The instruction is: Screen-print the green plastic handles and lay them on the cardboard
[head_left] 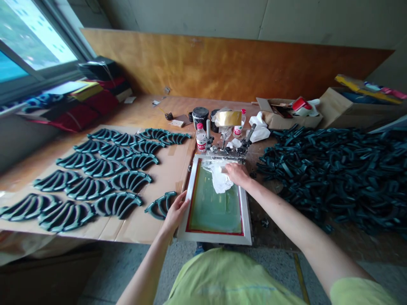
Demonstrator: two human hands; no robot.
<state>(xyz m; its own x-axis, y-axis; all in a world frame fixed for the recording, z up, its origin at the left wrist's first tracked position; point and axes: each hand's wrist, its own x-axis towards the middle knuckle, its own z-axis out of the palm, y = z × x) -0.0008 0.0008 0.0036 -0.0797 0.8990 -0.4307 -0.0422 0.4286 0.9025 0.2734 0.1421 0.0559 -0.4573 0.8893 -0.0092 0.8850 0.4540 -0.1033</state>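
A screen-printing frame [248, 212] with a pale border and green mesh lies before me, its far end at a metal hinge clamp [226, 153]. White ink [220, 181] is smeared over the far part of the mesh. My right hand [238, 173] is closed above that ink, its fingers pinched around a small pale thing too hidden to name. At the frame's left edge, my left hand [178, 208] grips the border, fingers bent against it. Just left of that hand, a few dark green curved plastic pieces [161, 205] lie on cardboard.
Rows of dark green curved pieces [87, 182] cover the cardboard [133, 228] at left. A large loose heap of similar pieces [343, 178] fills the right. Behind the frame stand red-capped bottles [201, 137], a black tub [200, 117], a tape roll [228, 118] and an open carton [294, 120].
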